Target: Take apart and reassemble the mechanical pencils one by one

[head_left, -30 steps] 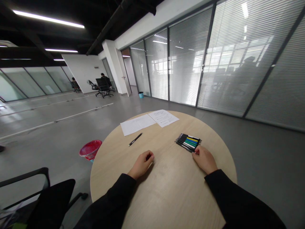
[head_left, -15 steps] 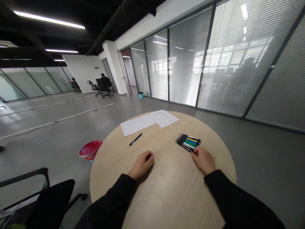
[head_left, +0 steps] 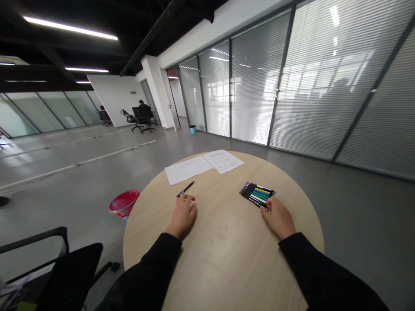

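A slim black pen (head_left: 185, 189) was lying on the round, pale wooden worktop (head_left: 227, 263), just beyond the fingertips of the left hand (head_left: 182, 217); whether it was being touched could not be told. That hand was laid flat and loosely spread, with nothing pinched. Further right, a tight bundle of black pens with yellow, blue, green and white barrels (head_left: 257, 195) was touched at its near end by the right hand (head_left: 278, 218), which was slightly curled; whether the bundle was gripped could not be told. A white paper sheet (head_left: 188, 169) and a printed white sheet (head_left: 223, 161) were laid at the far edge. A red plastic waste basket (head_left: 123, 204) was standing on the grey floor beside the worktop, its contents indistinct.
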